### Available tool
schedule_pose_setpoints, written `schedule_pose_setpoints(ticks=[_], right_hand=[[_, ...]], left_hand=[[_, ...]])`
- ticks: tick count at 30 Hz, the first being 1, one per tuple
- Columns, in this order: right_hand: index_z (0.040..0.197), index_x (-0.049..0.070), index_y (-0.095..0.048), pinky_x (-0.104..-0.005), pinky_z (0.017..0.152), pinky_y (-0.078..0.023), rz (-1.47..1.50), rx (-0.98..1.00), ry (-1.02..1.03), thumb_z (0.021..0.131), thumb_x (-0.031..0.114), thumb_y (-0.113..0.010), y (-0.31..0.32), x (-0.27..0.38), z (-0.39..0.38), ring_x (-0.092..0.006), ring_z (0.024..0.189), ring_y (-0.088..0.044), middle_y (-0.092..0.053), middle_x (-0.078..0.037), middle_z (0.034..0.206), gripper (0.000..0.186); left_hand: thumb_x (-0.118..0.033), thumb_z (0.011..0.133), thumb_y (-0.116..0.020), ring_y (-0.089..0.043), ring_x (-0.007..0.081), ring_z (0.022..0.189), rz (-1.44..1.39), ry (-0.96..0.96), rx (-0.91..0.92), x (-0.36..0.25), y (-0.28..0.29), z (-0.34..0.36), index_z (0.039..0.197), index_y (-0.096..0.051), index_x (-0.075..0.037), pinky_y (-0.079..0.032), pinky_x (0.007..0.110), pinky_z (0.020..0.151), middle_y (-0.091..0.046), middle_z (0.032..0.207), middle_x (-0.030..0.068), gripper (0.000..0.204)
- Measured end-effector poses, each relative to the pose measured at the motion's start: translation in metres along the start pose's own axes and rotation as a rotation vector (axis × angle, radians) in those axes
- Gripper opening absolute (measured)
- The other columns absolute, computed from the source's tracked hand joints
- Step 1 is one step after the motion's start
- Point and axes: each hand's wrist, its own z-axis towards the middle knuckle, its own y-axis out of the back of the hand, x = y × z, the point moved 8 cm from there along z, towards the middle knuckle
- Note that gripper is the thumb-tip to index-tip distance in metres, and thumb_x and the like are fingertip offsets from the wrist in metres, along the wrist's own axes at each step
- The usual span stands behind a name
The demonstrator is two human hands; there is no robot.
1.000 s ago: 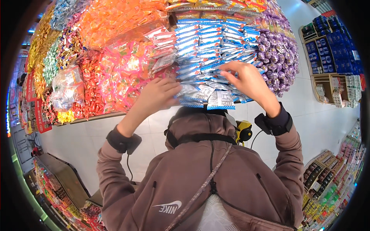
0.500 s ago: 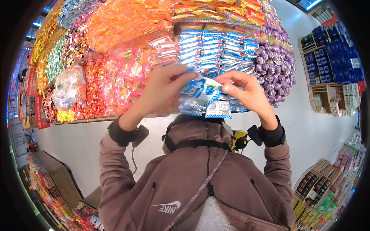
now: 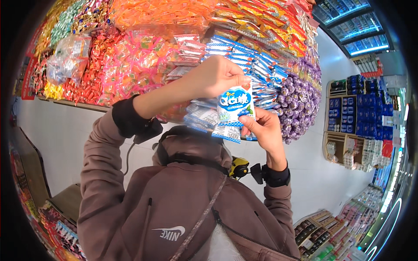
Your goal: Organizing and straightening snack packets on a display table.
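A small blue-and-white candy packet [image 3: 235, 105] is held upright in front of the sweets display. My left hand [image 3: 213, 78] pinches its top edge from above. My right hand [image 3: 262, 129] pinches its lower right corner from below. Directly behind the packet lies a heap of similar blue-and-white packets [image 3: 244, 58], some spilling below it at the display's edge. Both arms wear brown sleeves with dark cuffs.
The display also holds orange packs [image 3: 174, 13], pink and red bagged sweets [image 3: 117, 69] and purple wrapped sweets [image 3: 300, 100]. A shelf of blue boxes [image 3: 361, 108] stands at the right across the white floor [image 3: 322, 174]. More racks [image 3: 344, 226] are at the lower right.
Both hands were reaching into the blue-and-white heap. They have since drawn one packet out and now hold it up between them, closer to the camera.
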Motion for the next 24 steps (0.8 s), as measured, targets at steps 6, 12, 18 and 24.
schedule_pose_setpoints(ticks=[6, 12, 18, 24], right_hand=[[0.079, 0.001, -0.062, -0.0180, 0.047, -0.037, -0.025, -0.015, -0.023, 0.080, 0.017, -0.062, 0.005, -0.011, -0.007, -0.0046, 0.051, -0.050, -0.058, -0.002, 0.059, 0.016], [0.081, 0.001, -0.061, -0.0181, 0.048, -0.037, 0.028, -0.218, 0.114, 0.080, 0.015, -0.062, 0.027, 0.004, -0.010, -0.0056, 0.052, -0.052, -0.059, -0.003, 0.060, 0.014], [0.085, 0.000, -0.060, -0.0177, 0.049, -0.038, 0.079, -0.287, 0.217, 0.081, 0.013, -0.060, 0.034, 0.010, -0.009, -0.0062, 0.053, -0.052, -0.059, -0.004, 0.063, 0.013], [0.091, -0.001, -0.058, -0.0190, 0.045, -0.040, 0.178, -0.180, 0.206, 0.081, 0.008, -0.059, 0.023, 0.004, -0.001, -0.0080, 0.057, -0.053, -0.062, -0.008, 0.075, 0.014]], left_hand=[[-0.027, 0.084, -0.056, -0.052, 0.0040, 0.064, -0.362, 0.105, 0.124, 0.028, -0.022, 0.004, 0.082, -0.066, -0.001, -0.042, 0.023, 0.056, -0.063, 0.068, 0.0025, 0.028], [-0.029, 0.088, -0.050, -0.057, 0.0082, 0.076, -0.451, 0.261, 0.074, 0.015, -0.015, 0.004, 0.094, -0.060, 0.001, -0.047, 0.023, 0.068, -0.062, 0.083, 0.0050, 0.032], [-0.031, 0.088, -0.050, -0.060, 0.0156, 0.082, -0.724, 0.220, 0.059, 0.027, -0.020, -0.006, 0.099, -0.056, 0.004, -0.049, 0.026, 0.073, -0.060, 0.092, 0.0106, 0.037], [-0.027, 0.088, -0.051, -0.060, 0.0184, 0.088, -0.791, 0.185, -0.074, 0.016, -0.015, -0.005, 0.102, -0.056, 0.004, -0.049, 0.029, 0.076, -0.060, 0.095, 0.0118, 0.035]])
